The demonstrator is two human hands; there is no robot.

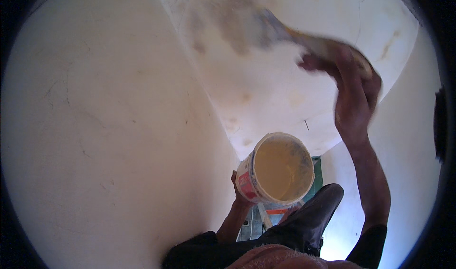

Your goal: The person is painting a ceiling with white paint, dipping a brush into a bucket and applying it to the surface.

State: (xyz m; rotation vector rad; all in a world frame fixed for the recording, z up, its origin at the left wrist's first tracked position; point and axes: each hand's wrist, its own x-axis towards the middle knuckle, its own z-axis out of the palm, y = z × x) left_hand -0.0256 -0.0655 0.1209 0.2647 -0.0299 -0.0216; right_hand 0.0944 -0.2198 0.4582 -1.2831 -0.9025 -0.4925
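My right hand [354, 88] is raised at the upper right, its fingers wrapped round the wooden handle of a paintbrush [325, 46]. Motion smears the bristles [273, 26], which are at or close to the patchy pale surface ahead; I cannot tell whether they touch it. Lower down, my left hand [241, 198] grips the left side of a white plastic bucket [246, 182] with a red label. Much of that hand is hidden behind the bucket. The bucket is tilted toward me, and a pale yellowish liquid [275, 169] shows inside.
A broad off-white wall [109, 126] with fine cracks fills the left side. The surface ahead [285, 88] has brownish damp-looking patches and a small nail or crack. Below the bucket are my bent leg [318, 207] and part of an orange-and-grey ladder [275, 211].
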